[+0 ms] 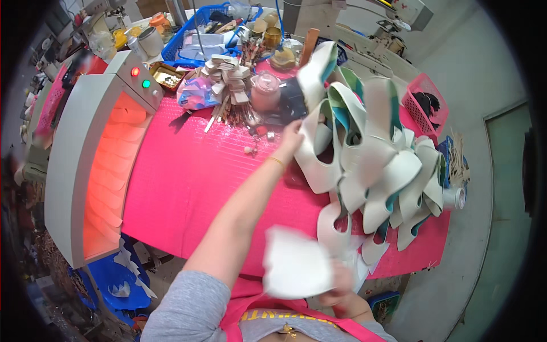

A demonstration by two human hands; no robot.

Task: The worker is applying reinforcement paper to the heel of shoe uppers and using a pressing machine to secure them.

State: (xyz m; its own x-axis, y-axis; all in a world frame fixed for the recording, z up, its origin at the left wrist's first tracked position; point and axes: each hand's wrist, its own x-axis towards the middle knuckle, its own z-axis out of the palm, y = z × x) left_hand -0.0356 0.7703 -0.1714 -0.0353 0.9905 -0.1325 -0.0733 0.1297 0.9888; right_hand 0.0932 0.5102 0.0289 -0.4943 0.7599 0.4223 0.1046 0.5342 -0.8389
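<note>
My left hand (292, 138) reaches forward to the pile, its fingers closed on the edge of a white shoe upper (315, 168) at the pile's left side. More white shoe uppers (401, 174) with teal linings lie heaped on the right of the pink-covered table (188, 188). Close to my body, my right hand (340, 288) is closed on a pale, flat white piece (298, 263). Motion blurs that piece and the fingers, so its exact kind does not show.
On the left stands a grey heater box (74, 165) glowing orange, with several pieces inside. Toward the back are a lidded pinkish jar (265, 91), brushes and sticks (232, 111), and a blue basket (171, 51). A pink basket (419, 111) sits at the far right.
</note>
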